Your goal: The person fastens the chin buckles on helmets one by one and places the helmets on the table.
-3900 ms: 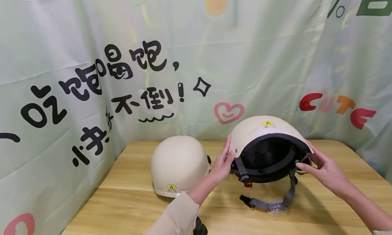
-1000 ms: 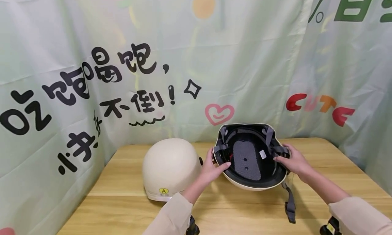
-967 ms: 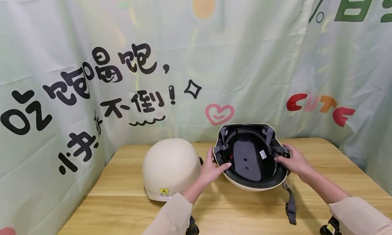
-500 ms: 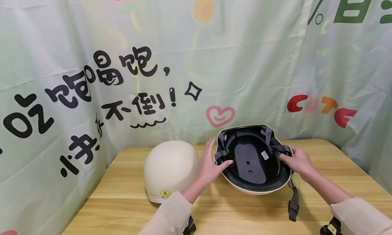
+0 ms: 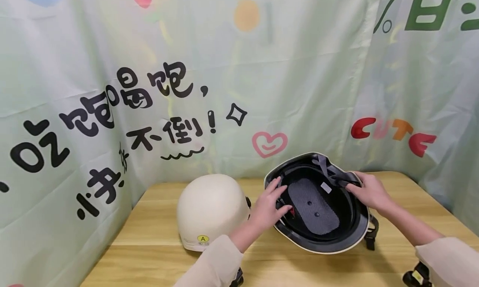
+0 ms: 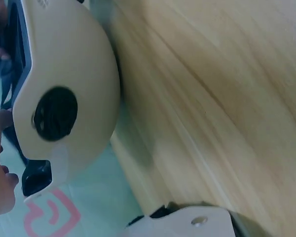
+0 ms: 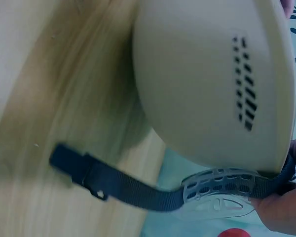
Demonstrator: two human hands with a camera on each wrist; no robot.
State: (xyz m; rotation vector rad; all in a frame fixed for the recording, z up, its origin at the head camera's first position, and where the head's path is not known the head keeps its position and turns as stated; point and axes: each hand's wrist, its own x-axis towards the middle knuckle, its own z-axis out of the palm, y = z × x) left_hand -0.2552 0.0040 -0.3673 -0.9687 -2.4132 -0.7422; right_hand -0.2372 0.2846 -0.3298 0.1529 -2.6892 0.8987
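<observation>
A cream helmet (image 5: 318, 214) is tilted with its black-lined hollow facing me, on the right of the head view. My right hand (image 5: 370, 191) grips its right rim, where the grey straps meet, thumb on the inner side. Over the left rim my left hand (image 5: 267, 208) has its fingers spread loosely, near a small red piece (image 5: 292, 212) inside; whether they touch the lining is unclear. The right wrist view shows the smooth shell (image 7: 202, 84) and a dangling chin strap (image 7: 138, 190) with a black buckle (image 7: 79, 168). A round black vent (image 6: 55, 113) appears in the left wrist view.
A second cream helmet (image 5: 211, 208) stands dome up on the wooden table (image 5: 146, 224), left of the held one and close to my left forearm. A printed pale green curtain (image 5: 314, 91) hangs behind the table. Black wrist devices (image 5: 417, 275) sit under my sleeves.
The helmet has turned from showing its outer front to showing its lining, then tilted clockwise and come lower and nearer. My left hand has let go of the left rim and moved over the opening.
</observation>
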